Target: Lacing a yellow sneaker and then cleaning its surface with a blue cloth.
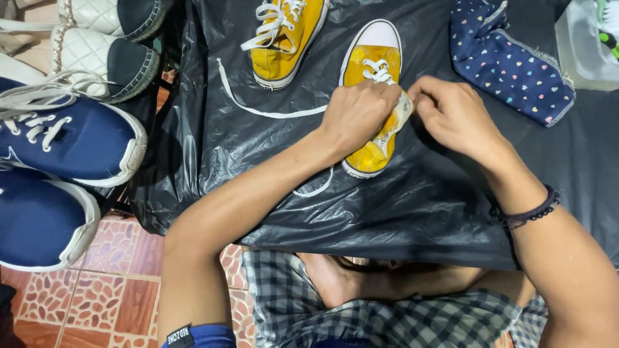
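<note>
Hands meet on the yellow canvas sneaker with a white rubber toe cap (pixel 374 96), lying mid black plastic sheet (pixel 419 206), toe toward its far edge. Your left hand (pixel 358 113) grasps its upper; your right hand (pixel 451 116) pinches its right side, equally near.

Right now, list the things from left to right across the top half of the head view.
Navy sneaker → loose white lace → yellow sneaker lying apart → yellow sneaker under the hands → right hand → navy heart-print cloth → clear plastic container.
</note>
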